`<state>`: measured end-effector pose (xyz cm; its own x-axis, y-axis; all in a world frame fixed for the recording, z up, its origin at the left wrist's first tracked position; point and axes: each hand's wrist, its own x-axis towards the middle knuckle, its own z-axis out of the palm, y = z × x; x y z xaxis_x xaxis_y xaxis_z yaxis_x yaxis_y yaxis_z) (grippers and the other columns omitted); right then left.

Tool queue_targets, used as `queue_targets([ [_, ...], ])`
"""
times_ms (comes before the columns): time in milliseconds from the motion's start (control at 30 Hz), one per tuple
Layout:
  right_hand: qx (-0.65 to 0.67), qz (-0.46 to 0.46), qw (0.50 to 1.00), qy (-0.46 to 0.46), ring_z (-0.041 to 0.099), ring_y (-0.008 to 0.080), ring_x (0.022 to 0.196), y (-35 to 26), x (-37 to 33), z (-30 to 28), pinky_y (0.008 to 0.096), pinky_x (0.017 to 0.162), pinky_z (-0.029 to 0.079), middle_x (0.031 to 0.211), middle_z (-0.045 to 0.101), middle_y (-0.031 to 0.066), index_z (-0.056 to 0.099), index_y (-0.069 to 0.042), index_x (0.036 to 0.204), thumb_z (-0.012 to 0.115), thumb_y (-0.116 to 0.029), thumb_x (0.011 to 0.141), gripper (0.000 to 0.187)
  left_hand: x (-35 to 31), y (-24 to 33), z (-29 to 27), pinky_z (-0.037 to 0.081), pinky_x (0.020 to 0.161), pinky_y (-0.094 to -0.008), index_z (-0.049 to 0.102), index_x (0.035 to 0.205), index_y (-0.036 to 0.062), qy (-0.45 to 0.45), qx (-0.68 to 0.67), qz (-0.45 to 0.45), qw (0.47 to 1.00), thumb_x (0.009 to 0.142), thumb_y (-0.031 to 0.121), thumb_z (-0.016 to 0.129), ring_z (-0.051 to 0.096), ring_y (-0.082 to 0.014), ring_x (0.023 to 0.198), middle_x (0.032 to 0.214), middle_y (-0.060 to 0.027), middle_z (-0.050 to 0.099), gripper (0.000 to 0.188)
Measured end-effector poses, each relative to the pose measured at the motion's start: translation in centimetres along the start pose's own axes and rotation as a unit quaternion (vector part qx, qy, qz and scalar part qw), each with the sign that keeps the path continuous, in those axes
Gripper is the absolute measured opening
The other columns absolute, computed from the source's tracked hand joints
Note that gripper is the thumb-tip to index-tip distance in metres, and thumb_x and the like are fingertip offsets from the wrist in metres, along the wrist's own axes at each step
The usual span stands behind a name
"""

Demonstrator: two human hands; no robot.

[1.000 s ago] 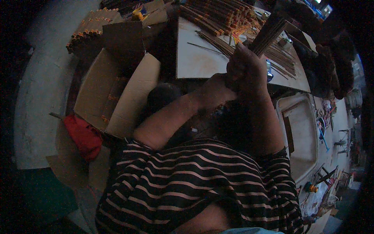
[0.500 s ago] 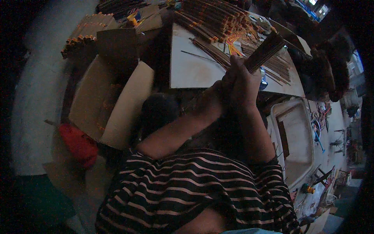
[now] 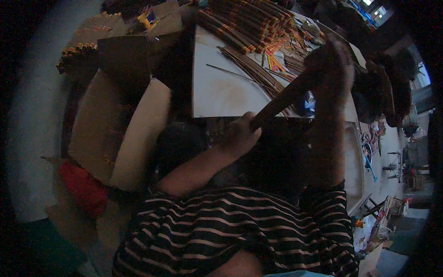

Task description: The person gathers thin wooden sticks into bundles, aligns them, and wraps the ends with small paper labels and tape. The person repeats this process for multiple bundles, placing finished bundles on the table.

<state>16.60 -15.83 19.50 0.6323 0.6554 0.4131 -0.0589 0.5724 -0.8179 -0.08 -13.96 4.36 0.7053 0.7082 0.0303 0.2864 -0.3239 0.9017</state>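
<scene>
A bundle of thin brown sticks (image 3: 284, 100), looking like incense sticks, slants up to the right in front of my body. My left hand (image 3: 241, 133) is closed round its lower, near end. At the upper, far end my right hand (image 3: 336, 57) is wrapped over the bundle; it is dark and a little blurred, so the single fingers do not show well. Just beyond the bundle, loose brown sticks (image 3: 251, 69) lie on the white tabletop (image 3: 217, 99). A small blue-and-white item (image 3: 308, 104) sits by the table's near edge, close to my right forearm.
Stacked bundles with yellow and red bands (image 3: 254, 23) cover the table's back. Red and yellow strips (image 3: 276, 62) lie before them. To the left stands an open cardboard box (image 3: 92, 124), with a red bag (image 3: 83, 188) beside it. A white tub (image 3: 354, 161) is at the right.
My hands, together before, have moved apart along the bundle. The right hand went up to its far end, while the left moved slightly down and left. The bundle now sits lower.
</scene>
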Motion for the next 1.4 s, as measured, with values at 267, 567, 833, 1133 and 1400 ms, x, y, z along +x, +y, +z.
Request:
queue_targets([
  [267,-0.481,0.039,0.869,-0.112,0.056,0.0207,0.072,8.6,9.7,-12.1,0.0319,0.069,0.044,0.088,0.059,0.0091,0.058,0.000,0.093,0.057,-0.017,0.078,0.023,4.2,-2.2,-4.0,0.038,0.039,-0.0257,0.053,0.080,0.0069,0.054,-0.396,-0.200,0.895,0.075,0.013,0.058,0.044,-0.0112,0.042,0.058,-0.0013,0.047,0.010],
  [567,-0.740,0.092,0.651,-0.143,0.058,0.0329,0.076,22.9,10.9,-17.2,0.0387,0.066,0.046,0.080,0.060,0.0176,0.060,0.000,0.079,0.066,-0.031,0.067,0.034,5.6,-3.6,-5.0,0.033,0.034,-0.0236,0.048,0.082,0.0026,0.047,-0.465,-0.242,0.850,0.075,0.007,0.058,0.040,-0.0097,0.036,0.052,0.0001,0.041,0.013],
  [833,-0.751,0.122,0.563,-0.322,0.058,0.0226,0.057,24.0,13.1,-19.2,0.0325,0.054,0.047,0.065,0.061,0.0098,0.064,-0.004,0.069,0.063,-0.030,0.068,0.027,5.2,-3.8,-5.2,0.033,0.034,-0.0236,0.049,0.079,0.0037,0.049,-0.480,-0.231,0.845,0.075,0.007,0.058,0.039,-0.0084,0.037,0.053,0.0004,0.042,0.010],
  [1133,-0.785,0.180,0.451,-0.385,0.053,0.0156,0.054,19.7,12.2,-13.7,0.0310,0.048,0.041,0.068,0.059,0.0087,0.058,0.000,0.067,0.062,-0.016,0.070,0.017,4.2,-3.7,-5.1,0.034,0.036,-0.0230,0.049,0.078,0.0046,0.070,-0.474,-0.221,0.849,0.075,0.009,0.058,0.040,-0.0078,0.039,0.056,0.0002,0.044,0.011],
  [1400,-0.706,0.107,0.671,-0.201,0.059,0.0291,0.078,23.2,15.0,-18.4,0.0391,0.068,0.047,0.086,0.062,0.0120,0.061,-0.005,0.089,0.065,-0.024,0.071,0.026,3.8,-3.7,-5.3,0.034,0.038,-0.0222,0.051,0.078,0.0052,0.051,-0.445,-0.247,0.859,0.075,0.010,0.059,0.041,-0.0073,0.041,0.060,0.0002,0.047,0.010],
])
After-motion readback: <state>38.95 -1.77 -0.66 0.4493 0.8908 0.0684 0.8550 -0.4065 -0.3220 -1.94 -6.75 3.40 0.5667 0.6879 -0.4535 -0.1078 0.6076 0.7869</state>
